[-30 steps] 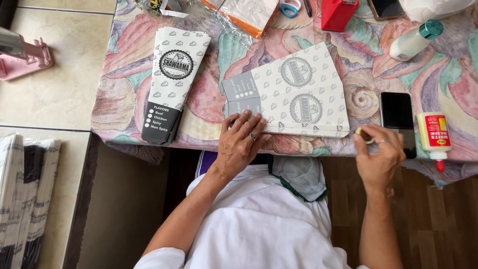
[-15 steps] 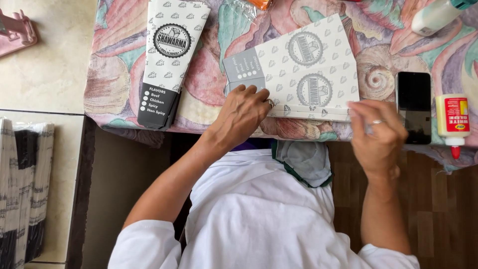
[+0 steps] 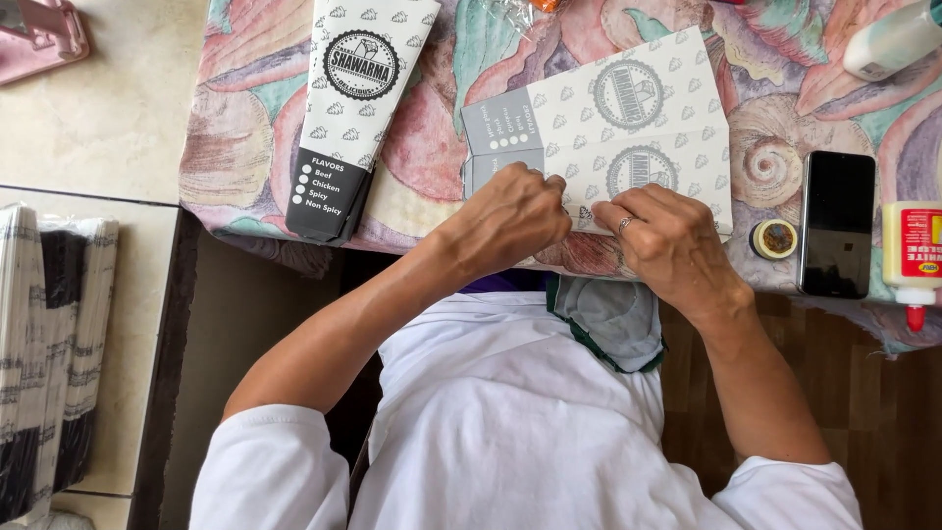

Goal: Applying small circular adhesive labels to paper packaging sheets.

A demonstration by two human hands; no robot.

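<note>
A flat white paper sleeve with grey round emblems (image 3: 628, 118) lies unfolded on the table with the flowered cloth (image 3: 432, 147). My left hand (image 3: 510, 221) and my right hand (image 3: 667, 245) both press on its near edge, fingers curled onto the paper, almost touching each other. A ring shows on the right hand. A finished folded sleeve with a black tip (image 3: 348, 108) lies to the left, apart from both hands.
A small round tape roll (image 3: 774, 238), a black phone (image 3: 837, 224) and a white glue bottle with a red tip (image 3: 913, 257) lie right of my hands. Another white bottle (image 3: 888, 39) lies at the top right. Stacked sleeves (image 3: 49, 353) stand on the floor, left.
My right hand has put down the small round thing and come onto the paper beside the left hand. The view has shifted closer to the table.
</note>
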